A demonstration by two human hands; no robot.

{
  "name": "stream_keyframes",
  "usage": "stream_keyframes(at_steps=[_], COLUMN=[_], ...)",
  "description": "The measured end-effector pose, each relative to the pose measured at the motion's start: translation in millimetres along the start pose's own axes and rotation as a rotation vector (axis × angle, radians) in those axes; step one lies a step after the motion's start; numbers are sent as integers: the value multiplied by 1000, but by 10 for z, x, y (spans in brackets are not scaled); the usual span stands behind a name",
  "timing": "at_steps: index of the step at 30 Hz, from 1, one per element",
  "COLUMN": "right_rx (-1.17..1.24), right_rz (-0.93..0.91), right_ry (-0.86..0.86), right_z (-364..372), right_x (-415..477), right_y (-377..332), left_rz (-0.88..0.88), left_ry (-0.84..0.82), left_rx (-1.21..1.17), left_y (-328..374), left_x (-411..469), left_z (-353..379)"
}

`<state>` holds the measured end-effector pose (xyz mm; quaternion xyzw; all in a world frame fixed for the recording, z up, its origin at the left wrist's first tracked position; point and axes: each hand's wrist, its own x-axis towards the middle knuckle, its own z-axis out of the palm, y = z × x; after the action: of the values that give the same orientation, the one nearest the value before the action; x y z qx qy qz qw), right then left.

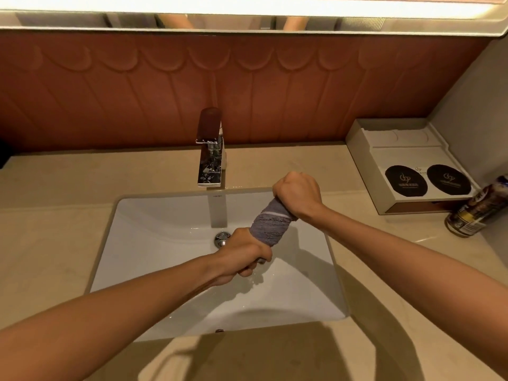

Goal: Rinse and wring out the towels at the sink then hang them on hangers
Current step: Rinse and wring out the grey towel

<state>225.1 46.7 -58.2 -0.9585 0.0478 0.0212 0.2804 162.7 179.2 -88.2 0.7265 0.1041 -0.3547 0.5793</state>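
Holds a grey towel (pixel 270 225), twisted into a tight roll with 1 pale stripe, above the white sink (pixel 154 243), right of the basin's middle. Grips the roll's lower, nearer end with the left hand (pixel 244 254), fist clenched round the cloth at 7 o'clock from the towel's centre and just beside the chrome drain (pixel 222 239). Clamps the upper, farther end in the right hand (pixel 298 192), likewise a closed fist wrapped round the cloth, at 1 o'clock from the towel's centre, over the basin's far right rim. Keeps the roll slanted between the 2 fists, along the line from 7 o'clock to 1 o'clock, clear of the basin floor. Shows wet glints and small splashes on the porcelain just under the left fist. Faces a square chrome faucet (pixel 210 149) at 12 o'clock of the basin, spout reaching over the far rim. Takes in, at 2 o'clock on the beige counter (pixel 55 243), a white tray (pixel 390 138) bearing 2 round black coasters (pixel 405 180), and near it at 3 o'clock a printed can (pixel 478 210). Backs onto a terracotta wall panel (pixel 110 92) with scalloped relief, under a lit mirror (pixel 247 22).
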Motion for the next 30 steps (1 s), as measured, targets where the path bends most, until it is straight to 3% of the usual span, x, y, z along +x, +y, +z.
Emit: stream_keyframes(at_steps=[9,18,22,25,30], right_rx=[897,1476,1598,1552,1656], right_rz=[136,362,361,342,476], right_ry=[-236,-318,-344,-326,-304], right_z=[18,450,653,731,944], right_x=[192,249,221,180,55], right_y=[102,141,128,99,80], left_rz=[56,42,16,18,36], left_ry=[-173,-201,-229,-244,-303], left_rx=[-300,-448,-501,-546,-558], left_y=[137,54,13,-23,-112], left_x=[-184,-63,6,31,41], left_z=[67,-43,-107,-140,-203])
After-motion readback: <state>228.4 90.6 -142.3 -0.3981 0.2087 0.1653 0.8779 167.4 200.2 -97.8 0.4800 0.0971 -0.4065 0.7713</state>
